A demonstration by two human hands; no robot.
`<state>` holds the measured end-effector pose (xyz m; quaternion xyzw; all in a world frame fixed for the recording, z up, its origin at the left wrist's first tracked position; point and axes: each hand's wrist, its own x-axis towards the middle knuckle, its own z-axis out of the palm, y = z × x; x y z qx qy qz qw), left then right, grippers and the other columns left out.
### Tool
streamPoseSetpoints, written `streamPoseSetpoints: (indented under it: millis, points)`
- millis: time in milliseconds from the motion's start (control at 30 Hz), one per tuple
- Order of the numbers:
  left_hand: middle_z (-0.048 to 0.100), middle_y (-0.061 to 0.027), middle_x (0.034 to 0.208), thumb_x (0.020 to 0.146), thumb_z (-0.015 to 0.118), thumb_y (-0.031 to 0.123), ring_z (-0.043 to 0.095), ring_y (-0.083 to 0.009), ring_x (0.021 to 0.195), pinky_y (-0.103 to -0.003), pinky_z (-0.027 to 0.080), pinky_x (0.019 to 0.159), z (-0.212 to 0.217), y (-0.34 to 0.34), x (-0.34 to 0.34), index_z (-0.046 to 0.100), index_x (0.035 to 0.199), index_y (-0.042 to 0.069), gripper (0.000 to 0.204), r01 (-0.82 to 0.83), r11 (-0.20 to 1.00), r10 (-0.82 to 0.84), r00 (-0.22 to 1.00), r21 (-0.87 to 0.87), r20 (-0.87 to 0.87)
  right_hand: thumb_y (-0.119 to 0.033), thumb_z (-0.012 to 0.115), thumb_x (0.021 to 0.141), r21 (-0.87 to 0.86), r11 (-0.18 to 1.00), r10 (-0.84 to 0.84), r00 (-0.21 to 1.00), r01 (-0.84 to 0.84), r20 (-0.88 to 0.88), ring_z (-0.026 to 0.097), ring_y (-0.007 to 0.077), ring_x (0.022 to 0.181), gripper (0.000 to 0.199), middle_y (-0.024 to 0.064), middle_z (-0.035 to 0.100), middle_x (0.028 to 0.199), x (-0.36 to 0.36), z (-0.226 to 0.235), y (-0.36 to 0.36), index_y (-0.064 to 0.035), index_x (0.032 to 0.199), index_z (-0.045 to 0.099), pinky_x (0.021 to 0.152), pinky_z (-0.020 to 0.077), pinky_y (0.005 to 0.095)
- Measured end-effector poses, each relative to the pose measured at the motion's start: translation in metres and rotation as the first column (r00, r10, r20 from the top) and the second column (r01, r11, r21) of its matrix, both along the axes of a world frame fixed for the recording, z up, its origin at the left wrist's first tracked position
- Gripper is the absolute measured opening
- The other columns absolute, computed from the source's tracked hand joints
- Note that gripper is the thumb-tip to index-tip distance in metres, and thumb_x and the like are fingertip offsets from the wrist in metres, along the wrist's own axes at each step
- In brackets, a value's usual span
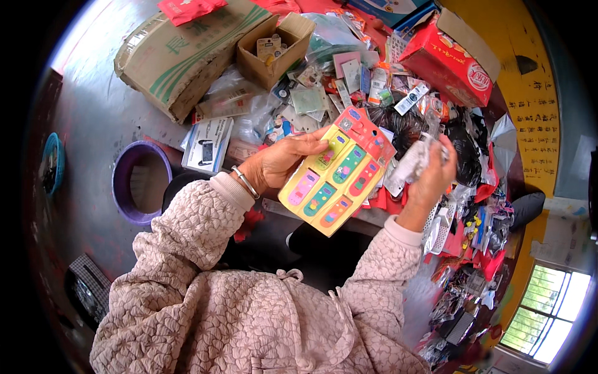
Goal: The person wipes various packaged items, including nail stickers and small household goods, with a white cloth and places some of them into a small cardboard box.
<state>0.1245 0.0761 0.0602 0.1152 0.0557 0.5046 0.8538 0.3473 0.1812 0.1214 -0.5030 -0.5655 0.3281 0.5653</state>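
My left hand [280,161], with a bangle at its wrist, grips a yellow card pack with a red top [311,187] by its left edge, thumb on the front. The pack is tilted in front of me and shows several rounded coloured strips with cartoon pictures; what they are I cannot tell. To the right, my right hand [434,184] is closed around a crumpled whitish wad [412,161], which looks like thin plastic or tissue. It is apart from the pack. Behind both hands lies a heap of small packaged goods [314,100].
A large cardboard box [180,56] and a small open carton [274,53] stand at the back left. A red box [451,59] is at the back right beside black plastic bags [461,153]. On the left are a purple tub [121,181] and a white printed box [207,144].
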Motion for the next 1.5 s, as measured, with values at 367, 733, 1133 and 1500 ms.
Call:
streamPoseSetpoints:
  millis: [367,733,1133,1500]
  points:
    - [0.056,-0.0143,0.112,0.090,0.042,0.039,0.056,-0.0233,0.099,-0.038,0.046,0.086,-0.026,0.012,-0.002,0.044,0.120,0.003,0.047,-0.009,0.985,0.048,0.973,-0.171,0.227,-0.008,0.059,0.072,0.120,0.749,0.272,0.467,-0.652,0.842,0.047,0.0302,0.094,0.032,0.0109,0.050,0.101,-0.110,-0.037,-0.092,-0.0075,0.103,0.051,0.081,0.0353,0.0401]
    - [0.054,-0.0123,0.116,0.089,0.048,0.031,0.056,-0.0239,0.102,-0.042,0.044,0.089,-0.006,0.016,-0.036,0.043,0.123,0.009,0.040,-0.388,0.908,0.398,0.916,-0.157,0.039,-0.003,0.062,0.066,-0.053,0.756,0.495,0.518,-0.652,0.697,0.056,0.0291,0.072,0.020,0.0122,0.057,0.079,-0.065,-0.036,-0.098,-0.0043,0.085,0.057,0.067,0.0456,0.0364]
    - [0.054,-0.0120,0.114,0.092,0.042,0.031,0.057,-0.0232,0.100,-0.038,0.048,0.085,-0.011,0.013,-0.018,0.041,0.122,0.009,0.038,-0.223,0.962,0.220,0.975,-0.157,-0.039,-0.020,0.063,0.080,-0.363,0.701,0.552,0.789,-0.614,-0.268,0.048,0.0036,0.064,0.022,-0.0011,0.058,0.074,-0.040,-0.038,-0.053,0.0016,0.086,0.062,0.059,0.0383,0.0183]
    - [0.056,-0.0103,0.112,0.072,0.070,0.017,0.056,-0.0231,0.103,-0.038,0.046,0.088,-0.001,-0.001,-0.025,0.043,0.121,0.002,0.058,-0.118,0.990,0.134,0.956,0.075,-0.260,-0.011,0.061,0.078,-0.330,0.680,0.613,0.754,-0.655,-0.236,0.051,0.0041,0.064,0.014,0.0012,0.061,0.074,-0.035,-0.024,-0.069,0.0019,0.083,0.064,0.059,0.0399,0.0189]
